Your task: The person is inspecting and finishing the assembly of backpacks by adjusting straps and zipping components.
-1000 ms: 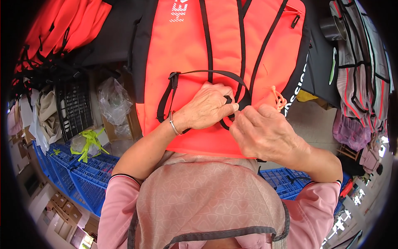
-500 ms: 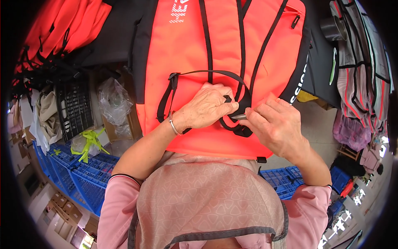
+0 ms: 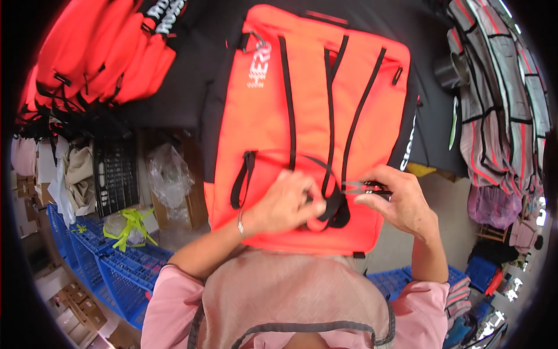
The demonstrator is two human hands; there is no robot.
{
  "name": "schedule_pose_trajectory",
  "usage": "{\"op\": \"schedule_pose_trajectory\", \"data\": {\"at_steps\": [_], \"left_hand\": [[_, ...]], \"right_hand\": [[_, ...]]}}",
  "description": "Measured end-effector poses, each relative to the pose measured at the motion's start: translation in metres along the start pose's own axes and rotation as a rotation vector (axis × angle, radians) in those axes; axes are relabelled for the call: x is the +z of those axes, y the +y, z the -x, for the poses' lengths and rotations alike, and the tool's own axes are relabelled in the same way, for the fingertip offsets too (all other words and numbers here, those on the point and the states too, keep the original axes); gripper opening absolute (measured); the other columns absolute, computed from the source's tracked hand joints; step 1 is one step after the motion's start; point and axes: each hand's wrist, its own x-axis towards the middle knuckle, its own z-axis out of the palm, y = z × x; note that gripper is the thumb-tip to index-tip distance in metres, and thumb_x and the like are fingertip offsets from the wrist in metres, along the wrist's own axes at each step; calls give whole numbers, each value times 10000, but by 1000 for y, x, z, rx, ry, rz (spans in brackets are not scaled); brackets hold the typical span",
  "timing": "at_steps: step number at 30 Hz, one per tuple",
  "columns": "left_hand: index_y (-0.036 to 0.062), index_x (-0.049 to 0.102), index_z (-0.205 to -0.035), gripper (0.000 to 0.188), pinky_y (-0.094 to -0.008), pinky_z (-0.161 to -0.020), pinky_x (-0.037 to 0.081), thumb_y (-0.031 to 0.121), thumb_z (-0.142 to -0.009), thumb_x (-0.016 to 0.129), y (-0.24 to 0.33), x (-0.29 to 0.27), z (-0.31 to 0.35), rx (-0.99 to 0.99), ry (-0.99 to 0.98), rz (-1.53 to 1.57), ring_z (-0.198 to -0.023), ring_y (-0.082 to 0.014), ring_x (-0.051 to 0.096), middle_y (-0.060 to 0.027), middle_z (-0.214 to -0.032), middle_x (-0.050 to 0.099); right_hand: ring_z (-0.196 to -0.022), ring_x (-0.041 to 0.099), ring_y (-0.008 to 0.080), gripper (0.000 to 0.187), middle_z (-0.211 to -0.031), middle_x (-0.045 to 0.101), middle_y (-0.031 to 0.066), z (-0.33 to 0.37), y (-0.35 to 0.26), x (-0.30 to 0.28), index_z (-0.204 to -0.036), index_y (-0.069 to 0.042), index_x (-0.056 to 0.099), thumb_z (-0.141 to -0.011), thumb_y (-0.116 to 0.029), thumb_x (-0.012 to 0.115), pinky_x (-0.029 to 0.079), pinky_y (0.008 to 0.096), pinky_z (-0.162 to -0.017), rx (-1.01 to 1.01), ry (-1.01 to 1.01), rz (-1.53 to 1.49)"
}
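Observation:
An orange-red backpack (image 3: 250, 122) with black side panels lies in front of me, its lower end near my body. My left hand (image 3: 285, 203), slightly blurred, is closed near the bottom of the bag, pinching a black webbing strap (image 3: 333, 205). This strap loops across the lower part of the bag; another strap end with a buckle (image 3: 249, 158) stands up left of my hand. Just right of the webbing, my right hand (image 3: 402, 200) is closed round small thread snips (image 3: 361, 187). Their blades point left, parted, with a gap between them and the strap.
Stacked red bags (image 3: 104, 52) with black straps lie at the far left on the black table cover (image 3: 180, 87). Grey bags (image 3: 494, 110) hang over the right edge, beside a metal cylinder (image 3: 450, 71). Blue plastic crates (image 3: 125, 262) stand at lower left, below a black crate (image 3: 116, 177).
My right hand has drawn away rightward from the strap, and the snips' blades now show apart. My left hand stays at the strap. The view has shifted, showing the bag's top end.

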Motion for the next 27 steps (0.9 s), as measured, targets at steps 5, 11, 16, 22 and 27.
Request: {"op": "schedule_pose_trajectory", "data": {"at_steps": [5,11,16,22,27], "left_hand": [[-10,541,-513,464,-425,-948,388,238,-883,672,32,-44,70,172,13,-217,-1095,-311,571,-120,-1096,640],[-9,744,-953,232,-468,-1065,404,195,-863,681,24,-82,149,-423,366,-216,-1318,-413,468,-247,-1306,589],[-1,740,-927,138,-369,-855,543,101,-858,677,53,-144,151,-425,569,-565,-984,-320,693,-203,-1058,707],[17,705,-1063,208,-371,-936,517,53,-861,671,73,-138,-26,208,650,-616,-1116,-305,643,-144,-1189,675],[162,501,-1399,591,-701,-1091,204,459,-902,621,32,-88,-163,274,627,-899,-1410,-353,345,-142,-1512,394]], "right_hand": [[-699,638,134,280,-772,663,77,-4,32,-1,-966,-4,653,-775,-117,824,516,285,-674,154,317,-159],[-629,533,79,99,-694,626,43,-18,65,-4,-898,29,648,-848,-18,720,453,252,-600,203,558,-270],[-628,498,56,84,-669,591,31,-50,61,-11,-883,30,652,-858,-25,711,422,244,-577,78,619,-223],[-643,451,16,140,-716,536,-67,-106,67,-11,-867,0,655,-928,-121,688,343,188,-586,16,809,-583],[-648,432,19,150,-720,524,-74,-143,108,17,-890,6,655,-943,-134,672,355,210,-580,15,870,-649]]}}
